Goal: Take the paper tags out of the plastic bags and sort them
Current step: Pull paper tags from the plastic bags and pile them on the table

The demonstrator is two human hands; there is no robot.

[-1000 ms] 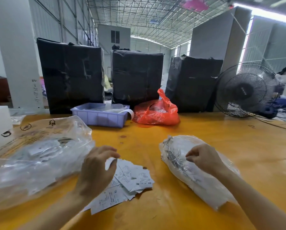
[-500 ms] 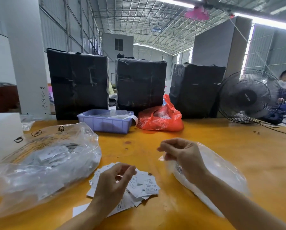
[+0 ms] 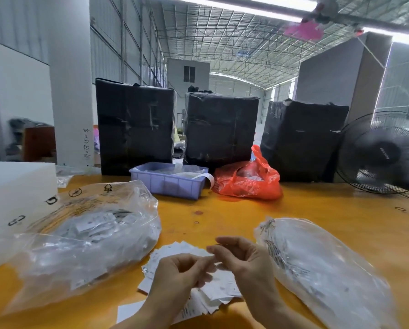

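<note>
A heap of white paper tags [image 3: 178, 251] lies on the orange table [image 3: 305, 207] near its front edge. Just above the heap my left hand [image 3: 178, 275] and my right hand [image 3: 245, 260] meet, fingers curled. Both pinch a small pale piece [image 3: 211, 257] between their fingertips; blur hides whether it is a tag or a little bag. A large clear plastic bag [image 3: 84, 241] stuffed with tag packets lies to the left. A second clear bag [image 3: 322, 264] holding tags lies to the right, and neither hand touches it.
At the back stand a purple tray [image 3: 168, 185], a red plastic bag [image 3: 246, 182] and three black-wrapped parcels [image 3: 134, 124]. A black fan [image 3: 384, 153] stands at the far right, a white block [image 3: 13, 186] at the far left. A white pillar [image 3: 69, 79] rises behind.
My right hand left the right-hand bag and came left over the tag heap. My left hand rose off the heap to meet it. Both now pinch the small piece.
</note>
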